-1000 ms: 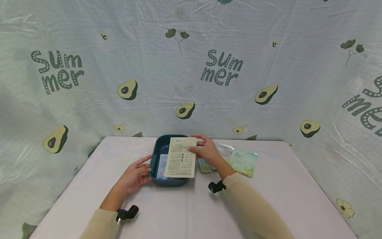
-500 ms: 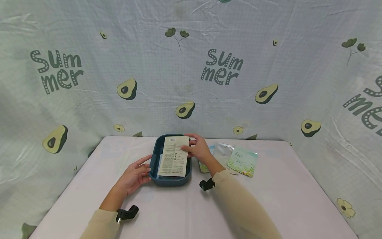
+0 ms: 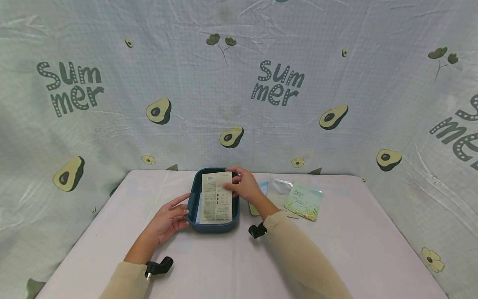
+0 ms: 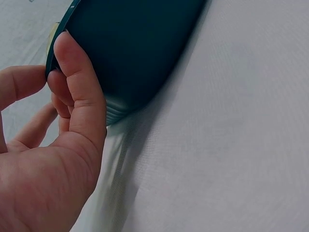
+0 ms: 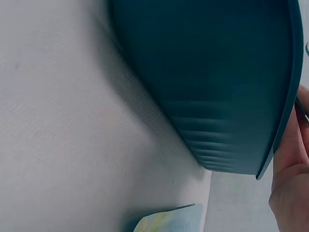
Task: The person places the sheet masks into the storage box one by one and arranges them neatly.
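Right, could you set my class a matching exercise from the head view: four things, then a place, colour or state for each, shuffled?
Things:
1. Bin
2. Left hand
3. Right hand
4. Rightmost packet

Descriptions:
A. Holding the cream packet by its right edge
B. Pale green, with a flowery print
C. Dark blue
D. At the bin's left side

Pairs: 1-C, 2-D, 3-A, 4-B

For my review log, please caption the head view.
Left hand touches a blue tray; right hand holds a printed packet over its base.
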Action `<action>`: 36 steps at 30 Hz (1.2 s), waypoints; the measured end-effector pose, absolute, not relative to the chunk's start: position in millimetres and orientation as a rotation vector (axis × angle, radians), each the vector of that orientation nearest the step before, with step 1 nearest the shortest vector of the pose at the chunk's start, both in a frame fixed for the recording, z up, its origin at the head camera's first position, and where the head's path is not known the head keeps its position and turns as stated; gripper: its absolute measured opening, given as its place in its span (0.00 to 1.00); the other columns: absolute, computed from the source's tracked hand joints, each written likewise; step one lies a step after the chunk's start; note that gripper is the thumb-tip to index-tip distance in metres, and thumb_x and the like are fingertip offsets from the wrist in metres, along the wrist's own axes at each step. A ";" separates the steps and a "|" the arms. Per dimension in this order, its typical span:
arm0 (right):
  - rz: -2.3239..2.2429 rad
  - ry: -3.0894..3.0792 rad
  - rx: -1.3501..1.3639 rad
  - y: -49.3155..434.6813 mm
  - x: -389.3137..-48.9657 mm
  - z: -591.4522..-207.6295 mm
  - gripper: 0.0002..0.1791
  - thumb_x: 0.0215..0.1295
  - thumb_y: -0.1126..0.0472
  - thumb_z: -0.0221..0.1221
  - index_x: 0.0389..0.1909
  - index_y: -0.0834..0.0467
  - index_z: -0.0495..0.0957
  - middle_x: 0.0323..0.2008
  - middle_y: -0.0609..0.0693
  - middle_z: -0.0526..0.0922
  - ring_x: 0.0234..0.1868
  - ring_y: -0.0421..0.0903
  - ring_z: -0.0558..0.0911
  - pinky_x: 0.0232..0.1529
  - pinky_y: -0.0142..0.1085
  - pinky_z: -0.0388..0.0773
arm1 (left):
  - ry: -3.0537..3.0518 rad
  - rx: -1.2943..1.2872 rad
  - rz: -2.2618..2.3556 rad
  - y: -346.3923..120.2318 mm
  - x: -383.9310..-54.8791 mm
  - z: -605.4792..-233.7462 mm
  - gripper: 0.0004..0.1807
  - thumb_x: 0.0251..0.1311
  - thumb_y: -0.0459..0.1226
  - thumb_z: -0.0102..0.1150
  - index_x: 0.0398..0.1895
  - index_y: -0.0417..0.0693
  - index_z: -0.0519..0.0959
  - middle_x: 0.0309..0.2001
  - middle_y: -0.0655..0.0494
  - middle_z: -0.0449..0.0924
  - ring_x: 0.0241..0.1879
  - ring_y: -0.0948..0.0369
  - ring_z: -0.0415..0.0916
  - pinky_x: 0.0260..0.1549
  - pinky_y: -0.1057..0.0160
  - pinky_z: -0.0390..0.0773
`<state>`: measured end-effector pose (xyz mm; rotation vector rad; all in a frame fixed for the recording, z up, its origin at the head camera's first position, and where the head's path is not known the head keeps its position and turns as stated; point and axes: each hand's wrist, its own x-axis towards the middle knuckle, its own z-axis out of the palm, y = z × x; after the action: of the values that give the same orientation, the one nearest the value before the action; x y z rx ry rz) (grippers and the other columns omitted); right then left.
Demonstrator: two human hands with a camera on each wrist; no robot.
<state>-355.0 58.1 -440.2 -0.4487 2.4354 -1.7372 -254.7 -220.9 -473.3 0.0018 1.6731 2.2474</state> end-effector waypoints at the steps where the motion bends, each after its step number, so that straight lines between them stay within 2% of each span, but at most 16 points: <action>1: -1.726 2.440 -0.450 57.6 -354.4 -440.1 0.33 0.60 0.62 0.72 0.67 0.49 0.75 0.37 0.54 0.91 0.27 0.45 0.88 0.28 0.40 0.86 | 1.674 0.001 2.248 -221.3 -254.7 -473.2 0.39 0.71 0.26 0.48 0.83 0.47 0.49 0.45 0.57 0.80 0.36 0.63 0.81 0.37 0.65 0.85; 8: -1.632 2.466 -0.510 56.2 -351.5 -440.0 0.33 0.62 0.62 0.71 0.68 0.51 0.74 0.37 0.52 0.91 0.28 0.45 0.89 0.30 0.39 0.87 | 1.672 0.002 2.249 -222.5 -254.0 -472.3 0.39 0.72 0.26 0.48 0.83 0.47 0.49 0.46 0.57 0.81 0.37 0.63 0.81 0.37 0.65 0.85; 16: -1.587 2.436 -0.497 60.7 -346.3 -433.8 0.33 0.66 0.65 0.67 0.72 0.53 0.72 0.38 0.56 0.89 0.31 0.48 0.90 0.34 0.39 0.87 | 1.680 0.012 2.244 -221.3 -253.9 -472.3 0.38 0.72 0.26 0.47 0.83 0.47 0.49 0.46 0.57 0.80 0.37 0.63 0.81 0.37 0.65 0.84; 25: -1.674 2.400 -0.399 61.4 -345.2 -435.7 0.30 0.62 0.66 0.70 0.66 0.56 0.76 0.35 0.54 0.89 0.28 0.47 0.90 0.32 0.41 0.87 | 1.701 0.000 2.234 -221.3 -254.0 -473.1 0.38 0.72 0.26 0.47 0.83 0.48 0.50 0.45 0.58 0.78 0.36 0.64 0.80 0.37 0.66 0.84; 30: -1.704 2.385 -0.410 64.3 -343.1 -433.9 0.31 0.64 0.67 0.68 0.69 0.56 0.75 0.38 0.55 0.89 0.28 0.46 0.88 0.34 0.43 0.88 | 1.691 -0.008 2.239 -221.0 -254.2 -473.1 0.39 0.71 0.26 0.49 0.83 0.48 0.50 0.44 0.58 0.79 0.36 0.63 0.81 0.36 0.65 0.84; 36: -1.688 2.414 -0.395 65.7 -342.4 -431.7 0.31 0.65 0.66 0.67 0.69 0.54 0.75 0.40 0.55 0.89 0.30 0.46 0.89 0.34 0.39 0.88 | 1.690 -0.017 2.242 -220.6 -253.9 -472.6 0.39 0.71 0.26 0.48 0.83 0.49 0.51 0.46 0.57 0.80 0.37 0.62 0.81 0.36 0.65 0.84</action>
<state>-342.4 65.7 -431.7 -0.3946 2.4137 -1.6877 -253.9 -220.6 -472.6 -0.0168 1.6905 2.2416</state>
